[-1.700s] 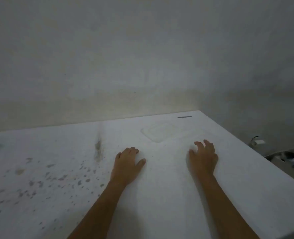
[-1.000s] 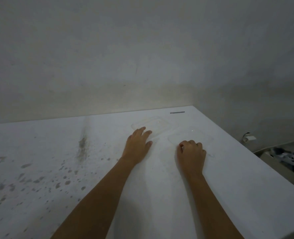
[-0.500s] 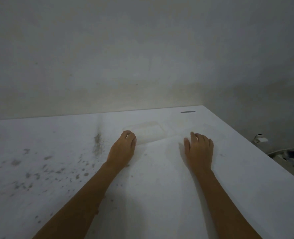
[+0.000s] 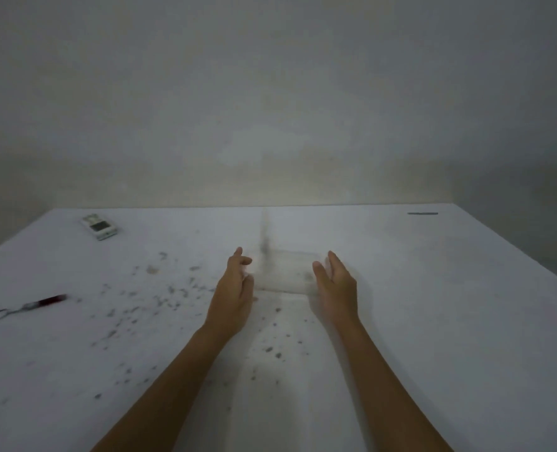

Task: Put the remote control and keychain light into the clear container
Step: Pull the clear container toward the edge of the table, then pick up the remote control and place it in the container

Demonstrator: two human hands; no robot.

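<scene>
The clear container [image 4: 283,272] stands on the white table [image 4: 433,321] at the middle and is faint and blurred. My left hand [image 4: 234,288] presses its left side and my right hand [image 4: 335,285] its right side, palms facing each other. The white remote control [image 4: 100,226] with a small screen lies at the far left near the wall. Near the left edge lies the keychain light [image 4: 29,307], a red body with a metal ring.
Dark specks and a vertical smear [image 4: 264,243] stain the middle and left of the table. A short dark strip [image 4: 422,213] lies at the far right corner. A plain wall runs behind the table, and the right edge drops to the floor.
Both hands have gone from lying flat on the table to holding the container's sides. The container has moved left, onto the stained area. The view has turned left, and the remote and keychain light now show.
</scene>
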